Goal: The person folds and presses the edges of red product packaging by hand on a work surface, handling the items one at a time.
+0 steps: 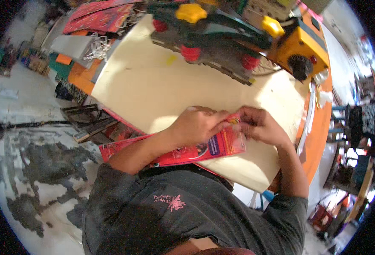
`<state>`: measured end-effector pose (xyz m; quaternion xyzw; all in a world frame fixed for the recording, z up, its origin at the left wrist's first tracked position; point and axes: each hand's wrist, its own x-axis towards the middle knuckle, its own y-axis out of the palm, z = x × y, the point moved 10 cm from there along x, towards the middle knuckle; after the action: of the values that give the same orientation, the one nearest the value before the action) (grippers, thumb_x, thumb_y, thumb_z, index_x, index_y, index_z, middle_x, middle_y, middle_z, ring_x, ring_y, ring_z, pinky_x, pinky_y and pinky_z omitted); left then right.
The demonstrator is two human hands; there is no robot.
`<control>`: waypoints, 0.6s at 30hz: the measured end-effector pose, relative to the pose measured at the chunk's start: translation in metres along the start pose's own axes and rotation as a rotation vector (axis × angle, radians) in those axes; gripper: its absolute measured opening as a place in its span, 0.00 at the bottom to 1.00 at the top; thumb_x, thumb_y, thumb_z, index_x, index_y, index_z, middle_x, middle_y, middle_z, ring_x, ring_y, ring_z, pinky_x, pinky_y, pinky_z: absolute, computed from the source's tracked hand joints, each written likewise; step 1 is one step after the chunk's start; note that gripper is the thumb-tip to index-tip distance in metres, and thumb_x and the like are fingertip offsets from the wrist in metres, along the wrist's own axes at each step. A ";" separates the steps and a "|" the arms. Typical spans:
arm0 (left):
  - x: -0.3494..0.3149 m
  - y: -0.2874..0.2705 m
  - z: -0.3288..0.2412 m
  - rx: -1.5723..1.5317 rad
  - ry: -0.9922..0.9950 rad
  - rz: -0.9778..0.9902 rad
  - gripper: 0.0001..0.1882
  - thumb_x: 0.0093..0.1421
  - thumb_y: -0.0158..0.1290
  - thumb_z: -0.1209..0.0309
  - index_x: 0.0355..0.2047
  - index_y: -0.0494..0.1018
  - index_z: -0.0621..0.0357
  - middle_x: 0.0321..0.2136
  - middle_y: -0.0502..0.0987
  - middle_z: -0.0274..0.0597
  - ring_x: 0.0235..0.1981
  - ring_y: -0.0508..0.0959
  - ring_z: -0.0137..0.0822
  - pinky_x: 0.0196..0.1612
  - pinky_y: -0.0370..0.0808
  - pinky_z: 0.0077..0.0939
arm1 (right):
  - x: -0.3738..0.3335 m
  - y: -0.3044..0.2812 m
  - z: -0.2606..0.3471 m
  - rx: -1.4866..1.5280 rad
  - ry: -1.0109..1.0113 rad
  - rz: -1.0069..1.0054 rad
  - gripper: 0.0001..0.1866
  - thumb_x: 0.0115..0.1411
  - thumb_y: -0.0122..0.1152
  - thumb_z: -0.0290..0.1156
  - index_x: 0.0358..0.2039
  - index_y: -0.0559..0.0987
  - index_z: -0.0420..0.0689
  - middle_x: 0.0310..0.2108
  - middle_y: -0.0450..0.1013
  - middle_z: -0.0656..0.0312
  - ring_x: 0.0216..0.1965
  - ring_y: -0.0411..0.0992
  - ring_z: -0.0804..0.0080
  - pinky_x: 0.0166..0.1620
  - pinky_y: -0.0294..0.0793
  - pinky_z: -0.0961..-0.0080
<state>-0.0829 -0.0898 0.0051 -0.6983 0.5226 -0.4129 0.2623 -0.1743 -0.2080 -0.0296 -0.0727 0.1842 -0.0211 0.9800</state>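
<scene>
A flat red printed paper sheet (215, 148) with a purple patch lies on a large cream board (166, 89) near its front edge. My left hand (198, 125) rests on the sheet and pinches its upper right corner. My right hand (259, 125) meets it from the right and grips the same corner, where a small yellow and red bit shows between the fingertips. Both forearms come in from below over my dark grey shirt.
A machine with yellow knobs and red rollers (213, 34) stands at the board's far edge, beside an orange and yellow motor unit (302, 51). Stacks of coloured and red printed sheets (98, 19) lie at the far left. The orange table edge (321, 131) curves right. Stained floor lies left.
</scene>
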 end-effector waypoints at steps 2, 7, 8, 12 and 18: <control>-0.002 -0.008 -0.009 -0.001 0.069 -0.048 0.16 0.71 0.59 0.59 0.47 0.81 0.59 0.31 0.85 0.51 0.33 0.87 0.52 0.39 0.83 0.49 | -0.008 0.021 0.007 -0.023 0.016 0.099 0.20 0.71 0.71 0.40 0.54 0.82 0.40 0.35 0.82 0.66 0.32 0.76 0.80 0.34 0.77 0.76; -0.016 -0.031 -0.020 0.025 0.091 -0.142 0.19 0.66 0.64 0.61 0.51 0.81 0.60 0.38 0.85 0.48 0.38 0.85 0.52 0.42 0.82 0.46 | -0.015 0.038 0.013 0.049 0.171 0.170 0.20 0.73 0.68 0.39 0.57 0.81 0.40 0.35 0.82 0.67 0.30 0.74 0.83 0.31 0.74 0.79; -0.017 -0.041 -0.024 0.040 0.097 -0.198 0.20 0.65 0.65 0.61 0.53 0.80 0.59 0.41 0.84 0.49 0.39 0.85 0.53 0.43 0.81 0.46 | -0.013 0.035 0.013 0.059 0.142 0.156 0.20 0.73 0.67 0.39 0.58 0.82 0.40 0.35 0.82 0.68 0.29 0.74 0.84 0.31 0.73 0.80; -0.028 -0.084 -0.068 0.074 0.166 -0.351 0.27 0.63 0.66 0.60 0.59 0.77 0.57 0.52 0.81 0.50 0.44 0.84 0.53 0.45 0.81 0.44 | -0.013 0.026 0.008 0.193 0.124 0.071 0.21 0.73 0.67 0.42 0.58 0.82 0.42 0.33 0.81 0.69 0.25 0.72 0.85 0.27 0.69 0.83; -0.080 -0.058 -0.140 -0.175 0.610 -0.260 0.21 0.65 0.66 0.55 0.48 0.82 0.58 0.43 0.83 0.43 0.41 0.85 0.40 0.41 0.81 0.36 | -0.009 0.012 -0.007 0.552 0.008 0.004 0.26 0.68 0.72 0.47 0.56 0.81 0.40 0.30 0.81 0.67 0.22 0.74 0.83 0.23 0.69 0.83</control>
<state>-0.1815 0.0137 0.1001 -0.6234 0.5170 -0.5862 -0.0216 -0.1848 -0.1960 -0.0343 0.1974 0.1756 -0.0688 0.9620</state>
